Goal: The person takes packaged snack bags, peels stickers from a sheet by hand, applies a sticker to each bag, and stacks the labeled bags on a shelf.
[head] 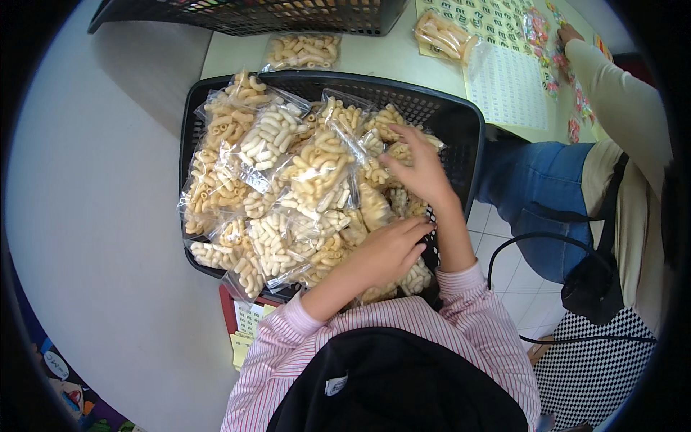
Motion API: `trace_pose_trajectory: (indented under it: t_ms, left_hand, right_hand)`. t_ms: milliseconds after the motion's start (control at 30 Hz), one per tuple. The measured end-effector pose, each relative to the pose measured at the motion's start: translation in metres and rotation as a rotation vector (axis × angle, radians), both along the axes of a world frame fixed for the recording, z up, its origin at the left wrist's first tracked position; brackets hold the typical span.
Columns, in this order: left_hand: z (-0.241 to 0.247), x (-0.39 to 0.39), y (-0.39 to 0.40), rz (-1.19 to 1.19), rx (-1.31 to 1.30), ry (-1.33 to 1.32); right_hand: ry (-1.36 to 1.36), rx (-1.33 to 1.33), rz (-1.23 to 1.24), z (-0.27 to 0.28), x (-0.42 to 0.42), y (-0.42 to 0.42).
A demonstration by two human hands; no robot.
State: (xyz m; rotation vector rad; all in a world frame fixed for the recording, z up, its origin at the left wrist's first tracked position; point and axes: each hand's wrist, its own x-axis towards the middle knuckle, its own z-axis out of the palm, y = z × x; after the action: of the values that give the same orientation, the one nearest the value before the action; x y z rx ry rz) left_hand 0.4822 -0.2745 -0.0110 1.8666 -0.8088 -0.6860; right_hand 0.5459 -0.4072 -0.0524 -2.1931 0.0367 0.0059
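A black plastic basket (464,116) in front of me is heaped with clear plastic bags of snacks. Some hold curved tube-shaped snacks (318,162), others paler stick-like pieces (272,132). Over the bags at the basket's right side is my right hand (421,164), thumb and fingers apart. My left hand (394,248) lies palm down across the near right bags, fingertips by the basket's right wall. Its palm and thumb are hidden, so whether it grips a bag cannot be told.
Beyond the basket's far rim lies another snack bag (302,51), near a second black basket (302,16). A bag of larger snacks (445,35) rests by sticker sheets (507,86). At right, another person's hand (569,35) is among small colourful packets (580,102). A wall (102,216) stands left.
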Motion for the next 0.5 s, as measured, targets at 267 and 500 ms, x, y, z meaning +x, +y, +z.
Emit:
trace_pose_trajectory:
  t_ms: [267,500]
  left_hand:
    - [0.032,-0.041,0.178,1.231,0.332,-0.611]
    - [-0.037,-0.102,0.233,1.239,0.701,-0.097]
  right_hand:
    - [-0.363,-0.022,-0.393,0.039,-0.014,-0.034]
    - [-0.459,-0.293,-0.673,0.015,0.079,-0.07]
